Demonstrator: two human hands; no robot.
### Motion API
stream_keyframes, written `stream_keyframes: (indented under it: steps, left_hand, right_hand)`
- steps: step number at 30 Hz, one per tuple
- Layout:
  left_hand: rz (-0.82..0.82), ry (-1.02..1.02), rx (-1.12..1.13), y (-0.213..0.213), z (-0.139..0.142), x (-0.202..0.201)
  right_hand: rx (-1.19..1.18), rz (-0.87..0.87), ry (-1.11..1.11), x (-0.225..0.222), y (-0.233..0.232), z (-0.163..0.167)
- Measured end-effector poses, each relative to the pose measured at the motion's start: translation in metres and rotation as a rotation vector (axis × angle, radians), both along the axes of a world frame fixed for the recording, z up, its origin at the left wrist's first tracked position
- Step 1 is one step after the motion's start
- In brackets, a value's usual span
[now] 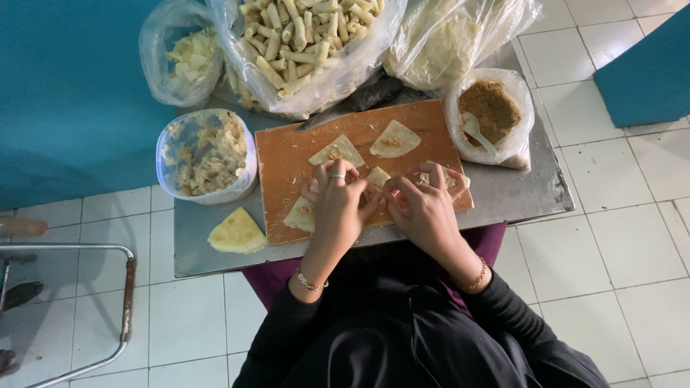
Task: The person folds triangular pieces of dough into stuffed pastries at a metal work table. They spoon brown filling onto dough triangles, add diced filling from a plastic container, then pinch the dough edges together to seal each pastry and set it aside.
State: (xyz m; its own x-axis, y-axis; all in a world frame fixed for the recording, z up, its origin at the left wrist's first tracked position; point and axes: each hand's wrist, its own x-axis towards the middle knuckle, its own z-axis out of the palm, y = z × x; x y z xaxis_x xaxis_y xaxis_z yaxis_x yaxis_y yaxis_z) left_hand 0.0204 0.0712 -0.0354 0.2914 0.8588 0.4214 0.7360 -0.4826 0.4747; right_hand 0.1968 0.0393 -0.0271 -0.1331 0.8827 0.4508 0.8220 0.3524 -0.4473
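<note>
A small metal bench (517,194) stands on a floor of pale square tiles (618,244), with a teal wall (72,86) to the far left and a teal panel (647,65) at the far right. At the left edge of the view a bent metal tube frame (122,287) stands on the tiles.

On the bench lies an orange wooden board (287,154). Both hands meet over its near half. The left hand (338,205), with a ring on one finger, and the right hand (424,205) have their fingers curled in and pinching a small triangular pastry wrapper (377,177) between them, near the middle of the board. More wrappers lie on the board: two with a dab of brown filling toward the far side (338,151) (394,140), and one at the near left under the left hand (300,214). Another shows past the right hand, mostly hidden.

Just left of the board stands a clear plastic tub (205,154) with pale scraps in it, and near it a stack of yellowish wrappers (237,233) rests on the bare metal. To the right sits a bag of brown crumbly filling (492,108) with a white spoon (476,131) in it. Along the far edge are clear bags: one full of rolled pastry sticks (309,43), a smaller one with pale pieces (183,54), and one with pale sheets (453,36).
</note>
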Motion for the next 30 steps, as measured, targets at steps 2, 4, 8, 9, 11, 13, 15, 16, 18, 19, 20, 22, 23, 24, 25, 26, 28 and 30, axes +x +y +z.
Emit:
stream_keyframes:
  steps: [2, 4, 8, 9, 11, 13, 15, 16, 18, 19, 20, 22, 23, 24, 25, 26, 28, 30]
  left_hand:
    - [-0.006, -0.019, 0.027, 0.001, 0.000, 0.000]
    - [-0.026, -0.029, 0.067, 0.001, -0.002, -0.001]
    - [-0.062, 0.051, 0.154, -0.004, -0.007, -0.003]
    - [-0.063, 0.092, 0.172, -0.006, -0.008, -0.004]
    - [-0.098, 0.099, 0.180, -0.012, -0.009, -0.010]
    - [-0.119, 0.084, 0.174, -0.014, -0.008, -0.014]
    - [-0.133, 0.044, 0.159, -0.013, -0.006, -0.017]
    - [-0.133, 0.042, 0.132, -0.013, -0.005, -0.017]
    - [-0.143, 0.035, 0.079, -0.011, -0.002, -0.018]
    - [-0.154, 0.044, 0.085, -0.010, -0.001, -0.017]
    - [-0.166, 0.055, 0.092, -0.009, -0.001, -0.017]
    - [-0.173, 0.073, 0.106, -0.008, 0.000, -0.017]
    - [-0.167, 0.082, 0.113, -0.008, 0.001, -0.017]
    - [-0.157, 0.090, 0.119, -0.008, 0.001, -0.017]
    - [-0.148, 0.085, 0.116, -0.008, 0.001, -0.017]
    - [-0.141, 0.079, 0.113, -0.008, 0.001, -0.017]
    - [-0.115, 0.053, 0.081, -0.008, 0.002, -0.014]
    - [-0.072, 0.012, 0.026, -0.007, 0.003, -0.011]
  right_hand:
    - [0.075, -0.050, -0.118, -0.002, -0.001, 0.000]
    - [0.045, -0.054, -0.079, 0.000, -0.002, 0.001]
    - [0.035, -0.072, -0.098, 0.001, -0.003, 0.002]
    - [0.052, -0.069, -0.117, 0.000, -0.003, 0.002]
    - [0.085, -0.068, -0.154, -0.001, -0.004, 0.002]
    - [0.078, -0.048, -0.127, 0.003, -0.007, 0.004]
    - [0.101, -0.044, -0.144, 0.004, -0.009, 0.006]
    - [0.122, -0.051, -0.175, 0.006, -0.013, 0.007]
    - [0.123, -0.001, -0.139, 0.008, -0.014, 0.009]
    - [0.100, 0.059, -0.073, 0.009, -0.013, 0.009]
    - [0.078, 0.118, -0.005, 0.010, -0.012, 0.009]
    - [0.130, 0.104, -0.101, 0.008, -0.009, 0.008]
    - [0.157, 0.100, -0.149, 0.008, -0.006, 0.008]
    - [0.160, 0.110, -0.161, 0.008, -0.004, 0.008]
    - [0.163, 0.121, -0.173, 0.009, -0.002, 0.008]
    - [0.166, 0.131, -0.185, 0.009, -0.001, 0.008]
    - [0.163, 0.125, -0.177, 0.008, 0.000, 0.008]
    - [0.154, 0.108, -0.167, 0.007, 0.001, 0.009]
